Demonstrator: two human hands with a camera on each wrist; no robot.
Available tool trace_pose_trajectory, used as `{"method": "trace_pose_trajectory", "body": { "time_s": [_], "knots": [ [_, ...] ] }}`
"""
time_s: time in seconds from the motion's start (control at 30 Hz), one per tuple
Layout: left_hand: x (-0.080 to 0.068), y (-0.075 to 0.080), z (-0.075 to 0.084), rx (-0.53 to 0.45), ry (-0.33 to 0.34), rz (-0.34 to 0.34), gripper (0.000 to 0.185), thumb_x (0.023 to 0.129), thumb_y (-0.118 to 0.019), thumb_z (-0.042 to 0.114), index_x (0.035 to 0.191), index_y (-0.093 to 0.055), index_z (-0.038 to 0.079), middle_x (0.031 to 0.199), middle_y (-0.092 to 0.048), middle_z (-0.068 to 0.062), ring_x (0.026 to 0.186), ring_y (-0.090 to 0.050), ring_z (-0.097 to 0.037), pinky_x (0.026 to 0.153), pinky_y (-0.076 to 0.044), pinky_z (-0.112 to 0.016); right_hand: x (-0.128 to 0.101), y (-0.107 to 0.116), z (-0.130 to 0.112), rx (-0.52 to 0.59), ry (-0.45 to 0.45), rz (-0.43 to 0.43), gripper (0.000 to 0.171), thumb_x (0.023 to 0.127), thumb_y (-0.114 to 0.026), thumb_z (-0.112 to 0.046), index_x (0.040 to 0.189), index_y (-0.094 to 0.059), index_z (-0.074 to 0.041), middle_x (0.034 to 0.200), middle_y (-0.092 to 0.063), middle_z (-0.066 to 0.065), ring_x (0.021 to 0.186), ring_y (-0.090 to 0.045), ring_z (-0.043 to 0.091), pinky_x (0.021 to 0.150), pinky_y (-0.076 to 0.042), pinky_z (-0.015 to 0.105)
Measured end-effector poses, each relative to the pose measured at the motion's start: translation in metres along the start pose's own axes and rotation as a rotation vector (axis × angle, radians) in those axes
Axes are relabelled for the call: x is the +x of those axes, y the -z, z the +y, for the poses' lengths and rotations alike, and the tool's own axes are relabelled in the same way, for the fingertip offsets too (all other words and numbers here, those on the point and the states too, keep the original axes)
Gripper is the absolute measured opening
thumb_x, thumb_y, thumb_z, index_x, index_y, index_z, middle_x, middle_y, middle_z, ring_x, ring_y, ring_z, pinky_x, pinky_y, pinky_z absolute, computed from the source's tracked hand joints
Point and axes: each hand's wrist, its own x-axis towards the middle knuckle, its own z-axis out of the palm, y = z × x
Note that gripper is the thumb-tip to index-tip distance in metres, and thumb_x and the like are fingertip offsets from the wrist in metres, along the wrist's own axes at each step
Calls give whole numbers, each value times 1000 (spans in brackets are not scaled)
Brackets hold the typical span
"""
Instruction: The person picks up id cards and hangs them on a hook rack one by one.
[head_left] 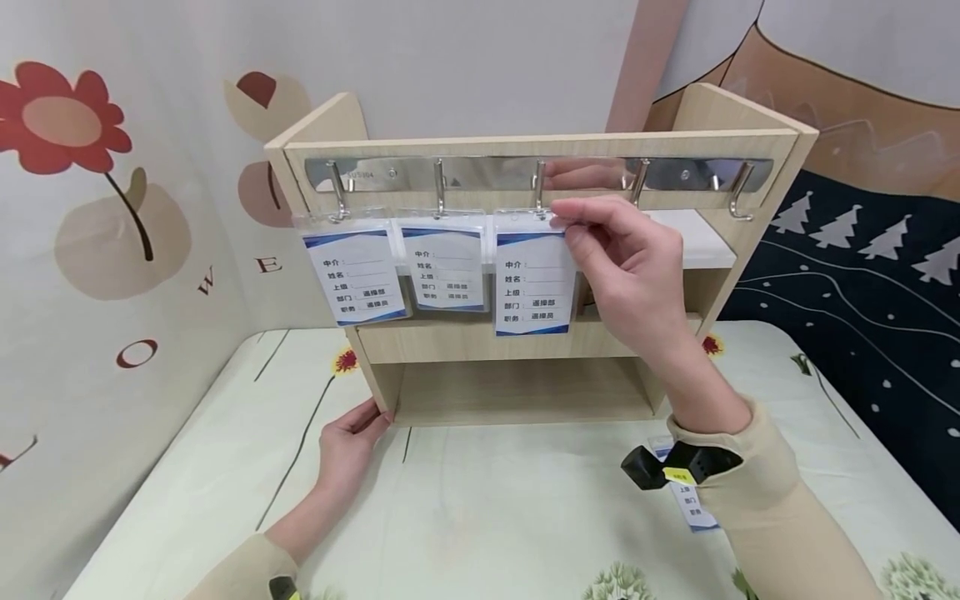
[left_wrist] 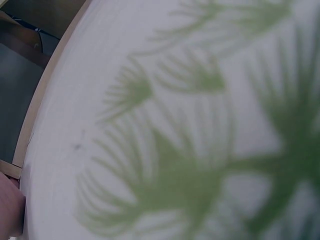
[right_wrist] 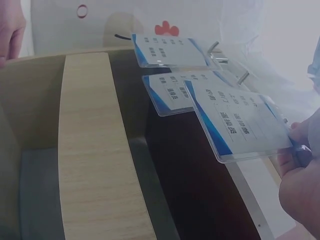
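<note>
Your right hand (head_left: 630, 271) pinches the badge (head_left: 533, 279), probably light, safely by its top right; left hand (head_left: 347, 446) grips the shelf (head_left: 450, 342).

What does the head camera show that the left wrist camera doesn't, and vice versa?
Only the head camera: three badges at the hooks, the right hand pinching one by its edge, and another badge, partly hidden, on the cloth.

Only the left wrist camera: a blurred close-up of a green leaf print.

Both: the cloth, the wooden shelf and the left hand, barely in the wrist view.
</note>
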Motion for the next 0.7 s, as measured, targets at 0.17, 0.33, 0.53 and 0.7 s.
{"method": "trace_pose_trajectory", "body": {
  "time_s": [0.17, 0.33, 0.53, 0.7],
  "knots": [
    [0, 0, 1, -3, 1, -5, 41, 98, -69, 2, 138, -61, -2, 135, -62, -22, 95, -64, 11, 83, -54, -13, -1, -4, -2, 35, -72, 15, 23, 98, -55, 14, 118, -67, 15, 109, -71, 18, 94, -65, 16, 78, -53, 19],
    [-1, 0, 2, -7, -5, 0, 41, 98, -68, 1, 137, -62, -3, 134, -62, -22, 95, -64, 10, 84, -54, -13, -2, -9, 0, 41, -119, 40, 25, 97, -54, 16, 119, -66, 15, 109, -71, 18, 94, -65, 17, 75, -51, 19],
    [-1, -1, 2, -9, -9, 6, 40, 97, -68, 0, 137, -62, -4, 134, -62, -23, 94, -64, 11, 84, -54, -13, -4, -12, 0, 37, -148, 48, 27, 99, -51, 16, 121, -66, 13, 111, -69, 18, 98, -63, 19, 76, -51, 18],
    [-1, -1, 1, -12, -11, 8, 40, 97, -69, -1, 136, -62, -4, 133, -62, -23, 94, -64, 11, 84, -54, -13, -5, -14, 3, 47, -132, 62, 28, 97, -50, 18, 121, -66, 13, 110, -67, 17, 101, -61, 19, 80, -51, 19]
  ]
}}
